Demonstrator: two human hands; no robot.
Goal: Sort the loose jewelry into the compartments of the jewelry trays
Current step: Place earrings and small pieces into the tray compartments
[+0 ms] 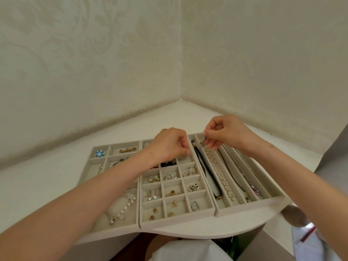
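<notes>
Three beige velvet trays lie side by side on a white corner table (47,185). The left tray (113,231) has a blue flower brooch (99,153), a gold brooch (127,150) and a pearl bracelet (122,210). Earrings fill the middle tray's (177,221) small grid. In the right tray's (254,206) long slots lie a black cord necklace (207,172), a pearl necklace (218,170) and chains. My right hand (224,134) pinches the pearl necklace's clasp end at the slot's far end. My left hand (169,144) is curled at the wall between the middle and right trays; what it holds is hidden.
Patterned cream walls meet in a corner just behind the trays. The table's curved front edge (207,234) runs right below the trays, with my lap under it. A grey surface (331,162) stands at the right. A silver ring (194,205) sits in a near grid cell.
</notes>
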